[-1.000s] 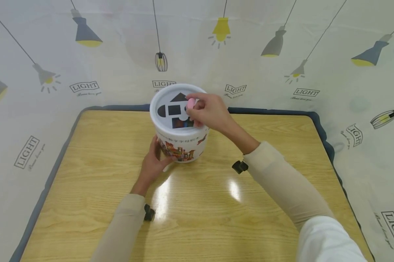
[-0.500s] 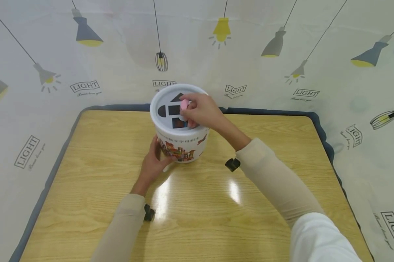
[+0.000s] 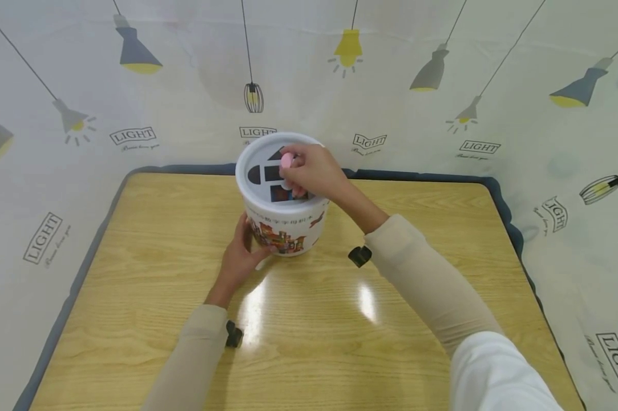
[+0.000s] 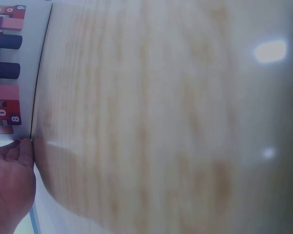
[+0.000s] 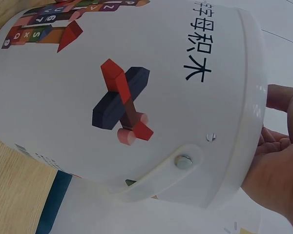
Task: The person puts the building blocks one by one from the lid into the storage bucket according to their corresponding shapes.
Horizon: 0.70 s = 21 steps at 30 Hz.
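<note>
A white bucket (image 3: 309, 228) printed with colourful block pictures stands upright at the far side of the table. Its white lid (image 3: 254, 196) has dark shaped cut-outs, including a triangle, a square and a half-round. My left hand (image 3: 238, 258) holds the bucket low on its left side, thumb across the front and fingers round the side. Over the lid, my right hand (image 3: 316, 171) pinches a small pink rounded block (image 3: 286, 160) between thumb and forefinger. Part of the lid's right side is hidden by that hand. The right wrist view shows the bucket's handle (image 5: 151, 183) lying against its side.
The wooden table (image 3: 391, 342) extends in front and to both sides of the bucket. A pale cloth (image 3: 309, 68) printed with hanging lamps rises behind the table and at its sides, close behind the bucket.
My right hand has moved left over the lid with the pink block, which has turned to show its round face. The left hand and bucket have stayed put.
</note>
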Each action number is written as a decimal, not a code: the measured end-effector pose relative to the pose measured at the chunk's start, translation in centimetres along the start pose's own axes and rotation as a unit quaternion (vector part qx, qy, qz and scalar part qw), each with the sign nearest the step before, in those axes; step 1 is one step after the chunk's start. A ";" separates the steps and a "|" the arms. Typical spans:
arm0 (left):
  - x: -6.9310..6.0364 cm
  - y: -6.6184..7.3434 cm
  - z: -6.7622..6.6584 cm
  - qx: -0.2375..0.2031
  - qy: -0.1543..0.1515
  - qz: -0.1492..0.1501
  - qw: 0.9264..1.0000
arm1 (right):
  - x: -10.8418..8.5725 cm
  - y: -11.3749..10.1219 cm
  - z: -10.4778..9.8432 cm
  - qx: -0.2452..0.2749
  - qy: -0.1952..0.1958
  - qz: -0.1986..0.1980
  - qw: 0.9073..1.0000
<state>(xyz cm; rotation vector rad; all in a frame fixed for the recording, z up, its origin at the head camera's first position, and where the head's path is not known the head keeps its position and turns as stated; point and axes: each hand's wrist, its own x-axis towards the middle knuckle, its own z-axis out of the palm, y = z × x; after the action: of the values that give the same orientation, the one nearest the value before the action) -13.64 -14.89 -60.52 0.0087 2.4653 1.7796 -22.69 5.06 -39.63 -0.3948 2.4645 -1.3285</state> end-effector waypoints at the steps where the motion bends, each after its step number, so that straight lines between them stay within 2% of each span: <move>1: 0.0 0.0 0.0 0.000 0.001 -0.002 1.000 | 0.0 0.0 0.0 0.000 -0.001 -0.001 1.000; 8: 0.1 -0.1 0.0 -0.004 0.000 0.002 1.000 | 0.2 -0.1 -0.1 -0.002 -0.013 -0.015 1.000; 9: -0.1 0.5 -0.1 -0.006 -0.004 0.002 1.000 | 0.2 -0.1 -0.1 -0.001 -0.015 -0.019 1.000; 15: -0.1 0.3 -0.1 -0.009 -0.009 0.006 1.000 | 0.5 -0.5 0.5 -0.007 -0.039 -0.056 0.998; 16: 0.1 -0.2 0.0 -0.010 -0.007 0.008 1.000 | 0.5 -0.6 0.6 -0.010 -0.042 -0.065 0.997; 21: 0.1 -0.2 0.0 -0.014 -0.008 0.006 1.000 | 0.8 -1.1 1.1 -0.016 -0.051 -0.092 0.994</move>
<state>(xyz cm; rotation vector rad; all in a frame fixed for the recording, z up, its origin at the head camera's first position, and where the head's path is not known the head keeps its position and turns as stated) -13.69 -14.95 -60.66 0.0349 2.4341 1.8127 -22.85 3.30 -39.36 -0.6957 2.4151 -1.3024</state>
